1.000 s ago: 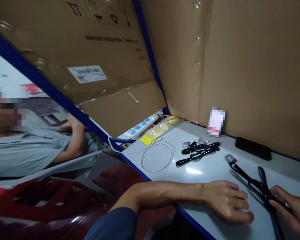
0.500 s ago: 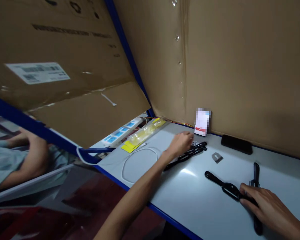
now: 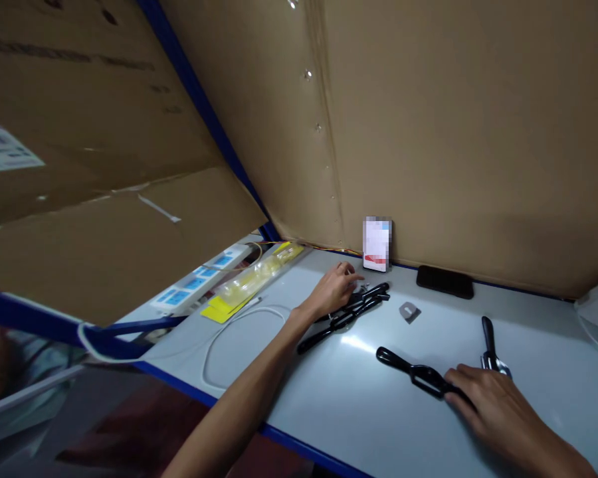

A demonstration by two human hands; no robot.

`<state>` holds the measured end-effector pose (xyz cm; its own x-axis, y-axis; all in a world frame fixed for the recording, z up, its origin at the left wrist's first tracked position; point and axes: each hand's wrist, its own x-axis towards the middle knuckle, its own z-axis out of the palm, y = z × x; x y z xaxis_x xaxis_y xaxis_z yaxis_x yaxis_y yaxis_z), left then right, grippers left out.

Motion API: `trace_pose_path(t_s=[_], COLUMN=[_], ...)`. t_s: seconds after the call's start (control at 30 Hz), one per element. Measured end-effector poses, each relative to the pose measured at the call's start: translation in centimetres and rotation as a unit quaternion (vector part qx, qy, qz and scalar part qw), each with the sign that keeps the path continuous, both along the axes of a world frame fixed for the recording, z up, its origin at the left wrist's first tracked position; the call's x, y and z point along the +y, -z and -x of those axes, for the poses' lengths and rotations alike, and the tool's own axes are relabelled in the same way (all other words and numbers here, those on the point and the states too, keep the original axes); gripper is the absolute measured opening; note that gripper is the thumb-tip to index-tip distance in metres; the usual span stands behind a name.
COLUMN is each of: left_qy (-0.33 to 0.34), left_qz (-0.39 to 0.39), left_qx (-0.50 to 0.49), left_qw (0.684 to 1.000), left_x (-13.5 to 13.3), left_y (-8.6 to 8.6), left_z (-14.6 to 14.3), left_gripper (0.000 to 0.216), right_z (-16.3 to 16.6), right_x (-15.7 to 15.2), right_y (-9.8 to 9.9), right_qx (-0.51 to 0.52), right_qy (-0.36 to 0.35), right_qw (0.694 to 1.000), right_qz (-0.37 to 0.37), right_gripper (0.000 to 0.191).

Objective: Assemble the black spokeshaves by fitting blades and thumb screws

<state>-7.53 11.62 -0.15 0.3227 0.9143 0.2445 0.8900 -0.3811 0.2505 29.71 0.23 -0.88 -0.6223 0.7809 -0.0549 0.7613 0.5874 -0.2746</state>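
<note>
My right hand is closed around one handle of a black spokeshave body, holding it low over the table. Behind that hand a second spokeshave with a shiny metal part lies partly covered. At the middle back my left hand has its fingers bent down among small metal parts; what they pinch, if anything, is too small to make out. Beside and beneath it lie more black spokeshave bodies in a pile. A grey slotted blade lies flat between the two hands.
A lit phone leans on the cardboard wall, with a dark phone lying to its right. On the left are a white cable, a yellow-backed plastic package and a power strip. A blue edge borders the table.
The view has swung right, so things sit further left. My left hand stays at the pile of parts. My right hand keeps its hold on the spokeshave body, slightly away from the second one.
</note>
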Motion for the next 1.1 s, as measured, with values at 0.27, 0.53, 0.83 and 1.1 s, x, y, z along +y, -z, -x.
trace_pose_path(t_s=[0.27, 0.53, 0.83, 1.1], left_qy=[0.213, 0.164, 0.047, 0.051], left_qz=[-0.004, 0.043, 0.064, 0.205], left_qx=[-0.011, -0.008, -0.041, -0.316], left_qw=[0.977, 0.985, 0.996, 0.925], left_x=[-3.6, -3.8, -4.0, -3.5], left_y=[0.5, 0.6, 2.3, 1.9], left_z=[-8.1, -7.7, -9.4, -9.0], left_gripper=[0.033, 0.020, 0.023, 0.026], right_z=[2.7, 1.2, 1.2, 1.5], right_x=[-1.0, 0.2, 0.6, 0.7], right_y=[-0.6, -1.5, -0.6, 0.3], right_qx=[0.003, -0.016, 0.013, 0.066], right_qy=[-0.005, 0.031, 0.030, 0.015], right_qw=[1.000, 0.999, 0.998, 0.993], right_qz=[0.003, -0.014, -0.047, -0.099], right_gripper=[0.015, 0.015, 0.016, 0.014])
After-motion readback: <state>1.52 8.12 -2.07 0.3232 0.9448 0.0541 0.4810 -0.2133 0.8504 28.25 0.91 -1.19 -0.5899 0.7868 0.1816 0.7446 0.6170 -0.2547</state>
